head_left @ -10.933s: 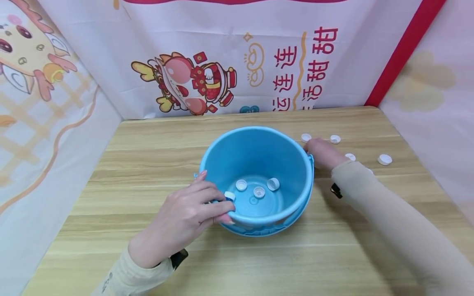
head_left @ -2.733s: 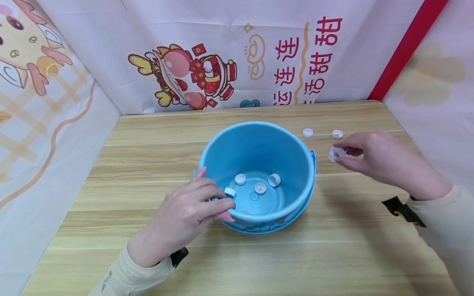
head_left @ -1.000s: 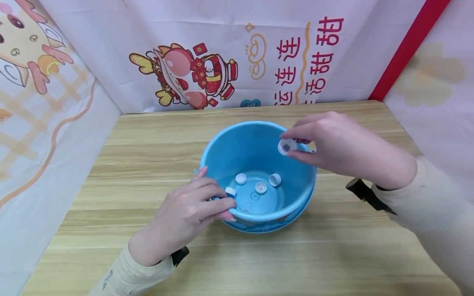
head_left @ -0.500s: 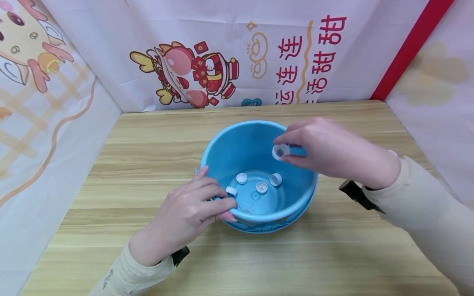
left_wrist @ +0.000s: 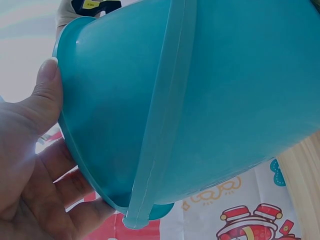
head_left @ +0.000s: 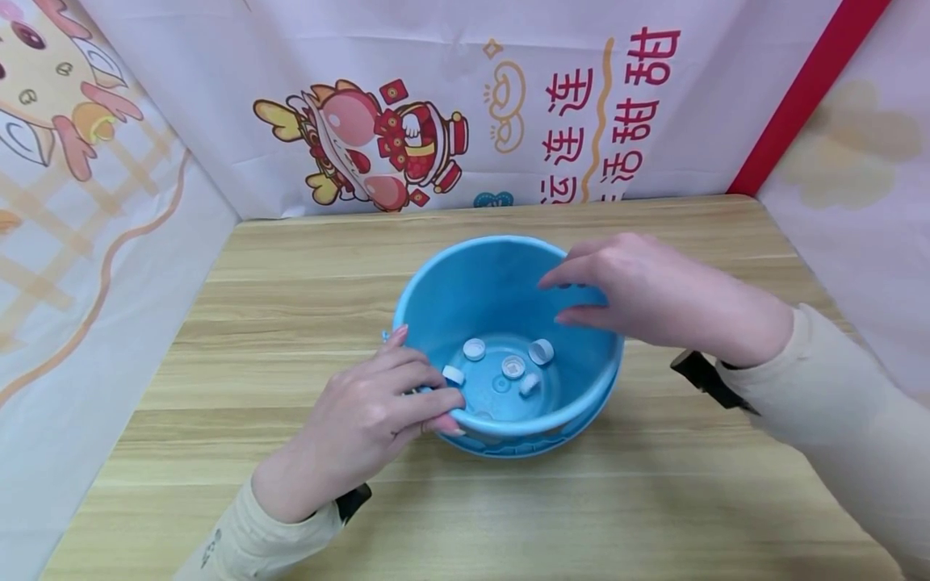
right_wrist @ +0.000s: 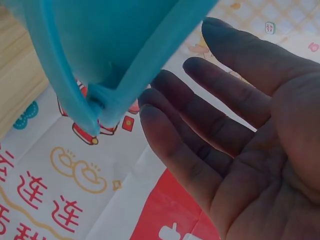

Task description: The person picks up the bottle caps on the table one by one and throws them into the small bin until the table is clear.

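Observation:
A light-blue plastic bucket (head_left: pixel 508 266) stands mid-table with its mouth tipped towards me. My left hand (head_left: pixel 374 411) grips its near-left rim; the left wrist view has the thumb (left_wrist: pixel 47 82) against the bucket's side and the fingers past the rim. Over the right part of the mouth my right hand (head_left: pixel 635 290) holds nothing, thumb and fingers apart. In the right wrist view that hand (right_wrist: pixel 240 130) shows an unfilled palm beside the rim. Several white bottle caps lie in the bucket, among them one on its edge (head_left: pixel 529 384) and one flat cap (head_left: pixel 513 367).
The wooden table (head_left: pixel 305 323) runs back to a printed cloth (head_left: pixel 552 48) that hangs behind and at both sides. My right forearm (head_left: pixel 835 403) covers the table's right part. The bucket's handle (left_wrist: pixel 165 110) lies down against its side.
The right hand brought a white bottle cap from the table's right over the bucket and let it go; the cap now lies on the bottom. The left hand has kept its hold on the rim.

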`<state>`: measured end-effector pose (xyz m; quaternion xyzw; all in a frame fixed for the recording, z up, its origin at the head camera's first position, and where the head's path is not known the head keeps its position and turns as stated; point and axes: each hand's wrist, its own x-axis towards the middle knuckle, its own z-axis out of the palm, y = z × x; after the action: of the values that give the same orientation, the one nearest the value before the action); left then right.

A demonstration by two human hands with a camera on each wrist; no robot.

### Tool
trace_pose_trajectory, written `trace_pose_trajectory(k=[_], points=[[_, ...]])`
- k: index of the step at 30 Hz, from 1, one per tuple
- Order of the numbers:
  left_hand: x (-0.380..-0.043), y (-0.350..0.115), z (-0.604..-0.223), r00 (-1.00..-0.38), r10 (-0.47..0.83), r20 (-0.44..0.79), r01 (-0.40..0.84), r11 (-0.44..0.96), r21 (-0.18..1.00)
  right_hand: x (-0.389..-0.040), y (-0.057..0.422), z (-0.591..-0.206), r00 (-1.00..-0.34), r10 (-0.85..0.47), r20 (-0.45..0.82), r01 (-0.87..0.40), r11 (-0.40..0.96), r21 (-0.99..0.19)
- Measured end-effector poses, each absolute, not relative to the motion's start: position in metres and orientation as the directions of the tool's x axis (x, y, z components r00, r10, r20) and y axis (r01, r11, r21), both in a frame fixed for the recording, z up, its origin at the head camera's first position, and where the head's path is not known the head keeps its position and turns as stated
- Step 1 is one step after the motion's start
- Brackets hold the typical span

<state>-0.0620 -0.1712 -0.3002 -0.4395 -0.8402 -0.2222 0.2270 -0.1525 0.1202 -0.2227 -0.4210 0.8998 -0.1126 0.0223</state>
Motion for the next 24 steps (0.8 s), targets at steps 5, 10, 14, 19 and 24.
trace_pose_trajectory(k=[5, 10, 14, 19, 24], points=[[-0.062, -0.171, -0.3, -0.513, 0.636, 0.577, 0.838, 0.516, 0.176, -0.155, 0.128, -0.221, -0.641, -0.756, 0.132, -0.762, 0.604, -0.235], [-0.062, -0.171, -0.301, -0.517, 0.635, 0.574, 0.837, 0.517, 0.182, -0.159, 0.139, -0.221, -0.653, -0.726, 0.214, -0.756, 0.611, -0.233], [-0.062, -0.172, -0.301, -0.524, 0.635, 0.568, 0.834, 0.519, 0.188, -0.163, 0.148, -0.221, -0.679, -0.69, 0.25, -0.734, 0.642, -0.223], [-0.062, -0.171, -0.3, -0.516, 0.631, 0.579, 0.837, 0.514, 0.186, -0.167, 0.165, -0.225, -0.677, -0.649, 0.347, -0.723, 0.676, -0.144], [-0.062, -0.172, -0.301, -0.532, 0.631, 0.564, 0.83, 0.521, 0.2, -0.174, 0.184, -0.234, -0.688, -0.626, 0.367, -0.705, 0.695, -0.138]])
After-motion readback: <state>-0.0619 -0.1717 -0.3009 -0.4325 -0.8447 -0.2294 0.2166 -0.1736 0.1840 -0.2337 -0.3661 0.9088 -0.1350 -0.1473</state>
